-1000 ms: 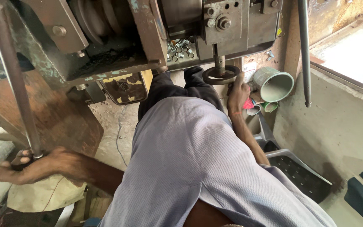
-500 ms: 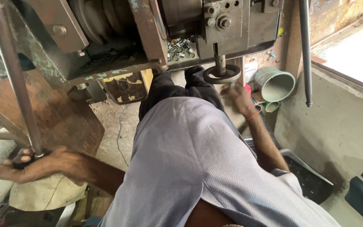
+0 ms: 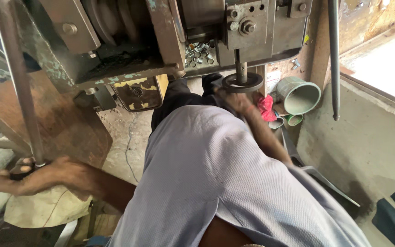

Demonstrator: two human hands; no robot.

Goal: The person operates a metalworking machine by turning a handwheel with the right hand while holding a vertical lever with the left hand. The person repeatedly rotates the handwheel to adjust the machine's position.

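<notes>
Below the press (image 3: 161, 41): I work both hands.
Left hand (image 3: 33, 176): closed around lever (image 3: 21, 91) base.
Right hand (image 3: 236, 98): under round die (image 3: 242, 83), grip unclear.

upright steel lever rod (image 3: 21, 87), dark round die ring (image 3: 242, 83)

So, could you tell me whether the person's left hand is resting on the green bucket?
No, the left hand grips the knob of the long metal lever, far from the green bucket.
</notes>
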